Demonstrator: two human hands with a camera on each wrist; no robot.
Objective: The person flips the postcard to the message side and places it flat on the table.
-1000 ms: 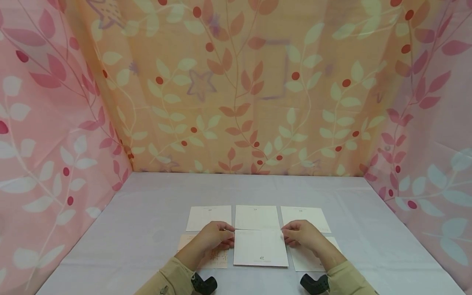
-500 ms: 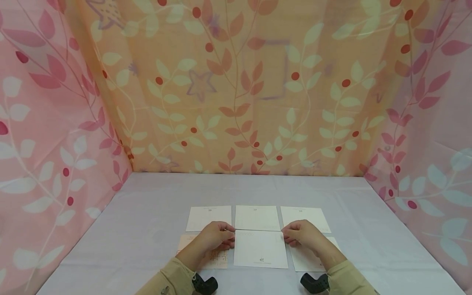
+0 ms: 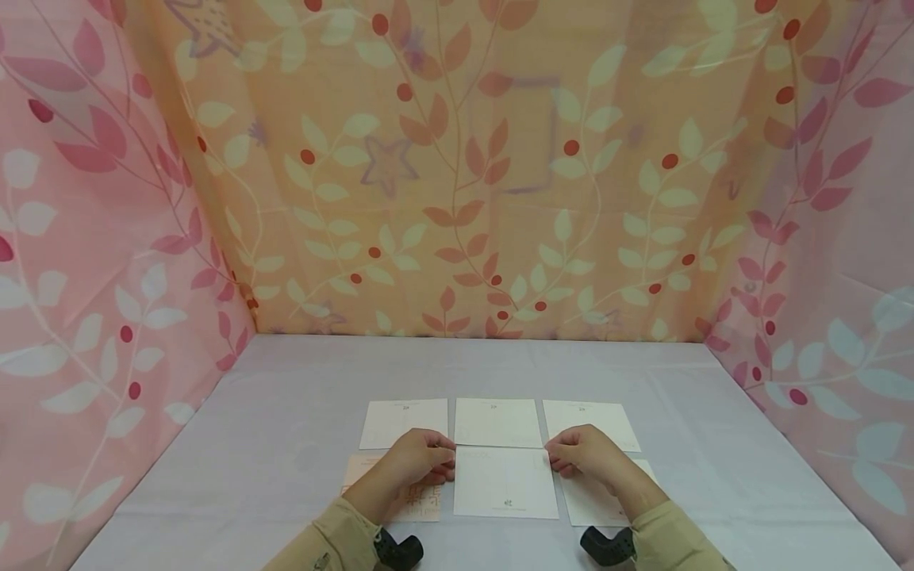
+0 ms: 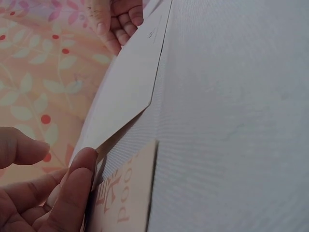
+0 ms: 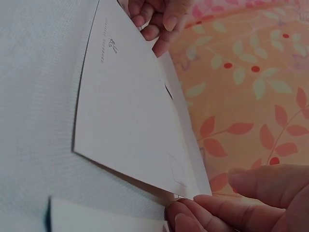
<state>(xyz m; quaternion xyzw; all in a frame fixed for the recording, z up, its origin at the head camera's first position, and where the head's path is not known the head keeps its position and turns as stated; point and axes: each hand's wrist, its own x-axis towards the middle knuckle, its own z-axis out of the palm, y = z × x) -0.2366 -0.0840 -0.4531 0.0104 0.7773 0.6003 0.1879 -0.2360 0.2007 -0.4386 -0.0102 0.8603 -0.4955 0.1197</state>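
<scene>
A white postcard point(image 3: 505, 482) with a small printed mark near its front edge lies in the middle of the front row in the head view. My left hand point(image 3: 421, 460) touches its left edge with the fingertips, and the thumb point(image 4: 26, 146) stands apart from the card in the left wrist view. At the right edge, the fingers point(image 5: 186, 217) of my right hand point(image 3: 587, 458) meet the far corner, with that thumb apart too. Both wrist views show a shaded gap under the card's side edges. An orange-printed card point(image 3: 421, 503) lies partly beneath my left hand.
Behind are three white cards in a row: left point(image 3: 405, 423), middle point(image 3: 496, 421) and right point(image 3: 591, 424). Another white card point(image 3: 596, 507) lies partly under my right hand. The white tablecloth point(image 3: 286, 420) meets a leaf-patterned curtain point(image 3: 457, 198) at the back, with pink cloth at both sides.
The middle postcard's front edge has come down, and the card now lies flatter, just in front of the back middle card. Both hands stay at its sides almost unmoved.
</scene>
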